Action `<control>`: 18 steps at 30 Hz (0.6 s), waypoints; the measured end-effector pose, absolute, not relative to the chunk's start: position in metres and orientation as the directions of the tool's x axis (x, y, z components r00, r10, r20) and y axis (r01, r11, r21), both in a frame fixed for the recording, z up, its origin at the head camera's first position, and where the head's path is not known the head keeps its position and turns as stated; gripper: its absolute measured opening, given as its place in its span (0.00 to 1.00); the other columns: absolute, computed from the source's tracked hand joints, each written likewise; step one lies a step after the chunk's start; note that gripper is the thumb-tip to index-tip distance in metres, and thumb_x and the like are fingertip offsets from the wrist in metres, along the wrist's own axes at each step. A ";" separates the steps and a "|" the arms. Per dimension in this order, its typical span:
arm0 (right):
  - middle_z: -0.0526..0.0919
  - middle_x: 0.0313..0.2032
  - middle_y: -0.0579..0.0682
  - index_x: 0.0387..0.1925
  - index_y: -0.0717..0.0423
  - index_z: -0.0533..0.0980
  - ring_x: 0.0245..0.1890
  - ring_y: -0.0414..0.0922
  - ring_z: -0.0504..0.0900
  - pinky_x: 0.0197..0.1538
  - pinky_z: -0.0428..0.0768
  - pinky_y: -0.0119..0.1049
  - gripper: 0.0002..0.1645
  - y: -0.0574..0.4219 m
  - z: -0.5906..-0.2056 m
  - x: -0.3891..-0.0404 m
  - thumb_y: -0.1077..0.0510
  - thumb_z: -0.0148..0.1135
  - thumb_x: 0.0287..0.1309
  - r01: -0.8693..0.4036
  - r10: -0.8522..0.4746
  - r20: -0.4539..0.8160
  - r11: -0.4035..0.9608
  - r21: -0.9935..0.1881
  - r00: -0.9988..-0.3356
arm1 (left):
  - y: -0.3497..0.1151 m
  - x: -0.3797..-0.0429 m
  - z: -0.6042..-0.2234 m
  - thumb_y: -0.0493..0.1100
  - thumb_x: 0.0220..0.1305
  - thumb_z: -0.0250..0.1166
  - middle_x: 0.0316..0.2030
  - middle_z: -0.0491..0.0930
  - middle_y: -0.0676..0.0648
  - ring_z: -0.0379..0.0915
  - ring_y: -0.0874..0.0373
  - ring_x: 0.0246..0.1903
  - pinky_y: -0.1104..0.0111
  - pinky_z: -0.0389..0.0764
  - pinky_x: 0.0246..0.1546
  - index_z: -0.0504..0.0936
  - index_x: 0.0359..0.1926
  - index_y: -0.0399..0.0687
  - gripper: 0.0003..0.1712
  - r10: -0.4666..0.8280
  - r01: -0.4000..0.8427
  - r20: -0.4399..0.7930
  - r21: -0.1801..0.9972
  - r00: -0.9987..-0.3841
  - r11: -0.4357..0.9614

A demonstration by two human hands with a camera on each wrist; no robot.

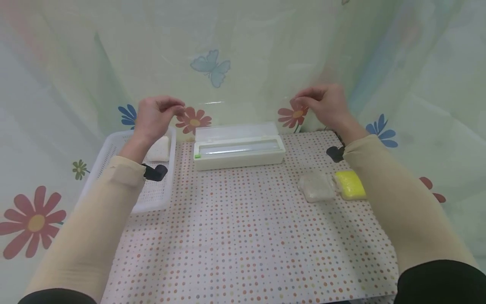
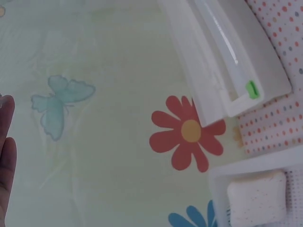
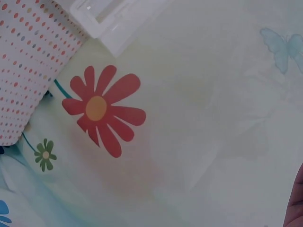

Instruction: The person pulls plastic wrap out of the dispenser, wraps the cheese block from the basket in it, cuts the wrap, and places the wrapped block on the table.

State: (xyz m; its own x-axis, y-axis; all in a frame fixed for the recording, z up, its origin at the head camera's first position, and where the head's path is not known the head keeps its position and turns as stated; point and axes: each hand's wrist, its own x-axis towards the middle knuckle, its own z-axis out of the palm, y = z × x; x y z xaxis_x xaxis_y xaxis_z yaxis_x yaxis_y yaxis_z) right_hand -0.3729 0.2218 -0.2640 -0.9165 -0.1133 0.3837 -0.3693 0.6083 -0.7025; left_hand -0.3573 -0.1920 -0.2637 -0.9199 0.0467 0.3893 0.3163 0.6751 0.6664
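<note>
My left hand (image 1: 155, 116) is raised above the basket, thumb and fingertips pinched together. Opposite it, my right hand (image 1: 328, 105) is up in the same pinch. Between them stretches a sheet of clear cling film (image 1: 212, 102), barely visible except for a bright glint; its lower edge cannot be made out. Below and between the hands sits a white cling film dispenser (image 1: 239, 161), its lid (image 1: 235, 131) raised at the back and a green slider (image 2: 253, 90) at its left end. In the wrist views only parts of the fingers (image 2: 6, 161) show.
At left stands a white plastic basket (image 1: 171, 177) with a white, rounded block (image 2: 258, 198) inside. Toward the right lie a whitish film-wrapped packet (image 1: 318, 188) and a yellow one (image 1: 351, 185), side by side on the dotted tablecloth (image 1: 235, 228). A flowered curtain (image 1: 258, 50) hangs behind.
</note>
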 end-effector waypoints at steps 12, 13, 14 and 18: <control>0.90 0.39 0.50 0.47 0.61 0.87 0.34 0.28 0.81 0.41 0.78 0.14 0.14 0.218 -0.248 -0.365 0.56 0.68 0.65 -0.400 -0.102 0.455 0.667 -0.629 -0.885 | -0.199 -0.352 -0.245 0.38 0.69 0.68 0.37 0.91 0.49 0.79 0.81 0.30 0.82 0.78 0.44 0.89 0.46 0.38 0.09 0.046 0.359 0.424 0.698 -0.904 0.620; 0.90 0.40 0.51 0.46 0.61 0.87 0.34 0.28 0.81 0.42 0.78 0.14 0.14 0.218 -0.247 -0.365 0.56 0.68 0.65 -0.404 -0.104 0.459 0.668 -0.625 -0.882 | -0.200 -0.351 -0.244 0.38 0.69 0.68 0.37 0.91 0.49 0.79 0.81 0.30 0.82 0.78 0.44 0.89 0.46 0.38 0.09 0.046 0.359 0.425 0.698 -0.904 0.620; 0.90 0.41 0.52 0.46 0.61 0.87 0.34 0.28 0.81 0.42 0.78 0.14 0.14 0.218 -0.246 -0.364 0.56 0.68 0.65 -0.407 -0.106 0.462 0.669 -0.622 -0.880 | -0.200 -0.350 -0.242 0.38 0.69 0.68 0.37 0.91 0.50 0.79 0.81 0.30 0.82 0.78 0.44 0.89 0.46 0.39 0.09 0.046 0.362 0.428 0.697 -0.903 0.619; 0.90 0.39 0.47 0.46 0.61 0.87 0.35 0.29 0.83 0.42 0.78 0.14 0.14 0.219 -0.241 -0.362 0.56 0.69 0.64 -0.418 -0.109 0.470 0.658 -0.626 -0.876 | -0.201 -0.346 -0.237 0.38 0.68 0.68 0.33 0.90 0.56 0.81 0.80 0.30 0.82 0.80 0.45 0.89 0.45 0.38 0.09 0.050 0.390 0.452 0.703 -0.890 0.594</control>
State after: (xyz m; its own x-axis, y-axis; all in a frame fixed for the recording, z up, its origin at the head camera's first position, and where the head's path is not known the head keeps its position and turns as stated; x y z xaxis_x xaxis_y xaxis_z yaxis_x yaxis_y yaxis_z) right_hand -0.3620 0.2187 -0.2411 -0.8758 -0.1087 0.4702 -0.4180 0.6579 -0.6264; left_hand -0.3464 -0.2007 -0.2369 -0.8905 0.0499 0.4523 0.3905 0.5943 0.7031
